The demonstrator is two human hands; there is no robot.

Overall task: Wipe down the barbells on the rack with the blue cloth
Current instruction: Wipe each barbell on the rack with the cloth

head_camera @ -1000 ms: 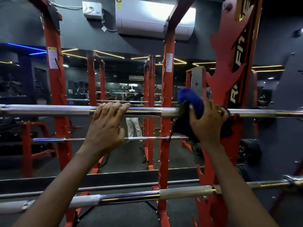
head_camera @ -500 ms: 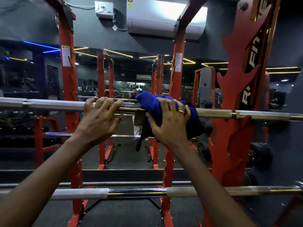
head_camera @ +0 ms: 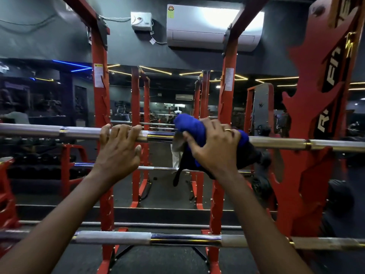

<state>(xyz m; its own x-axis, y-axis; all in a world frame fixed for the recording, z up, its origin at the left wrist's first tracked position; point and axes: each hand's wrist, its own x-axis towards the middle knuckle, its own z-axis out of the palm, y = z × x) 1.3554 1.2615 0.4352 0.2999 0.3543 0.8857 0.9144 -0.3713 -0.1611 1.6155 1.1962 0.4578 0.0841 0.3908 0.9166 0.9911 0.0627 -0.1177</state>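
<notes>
- The fingers (head_camera: 213, 131) of the right hand (head_camera: 215, 149) are spread and curled over a bunched blue cloth (head_camera: 189, 127), pressing it onto the upper barbell (head_camera: 79, 131); a gold ring (head_camera: 228, 130) sits on one finger
- The cloth wraps the bar just right of the frame's centre, its blue top bulging up toward 11 o'clock of the hand, while a dark tail of it hangs down below the bar toward 7 o'clock
- The left hand (head_camera: 118, 151) hooks its fingers over the top of the same bar, thumb loose beneath, just beside the cloth at the right hand's 9 o'clock; a short shiny stretch of bar shows between them
- The upper barbell runs straight across from 9 to 3 o'clock, resting on the red rack (head_camera: 316, 155)
- A lower barbell (head_camera: 185, 239) lies across the bottom, at 6 o'clock of both hands, and both forearms pass in front of it
- Two red uprights (head_camera: 100, 107) stand behind the upper bar, each bearing a white label
- Beyond them a wall mirror (head_camera: 167, 95) reflects more red frames, bars and yellow ceiling strips; the cloth blocks part of that reflection
- An air conditioner (head_camera: 213, 30) hangs at 12 o'clock, a small white box (head_camera: 141, 20) just to its left
- A rack of dumbbells (head_camera: 29, 155) sits dimly at 9 o'clock
</notes>
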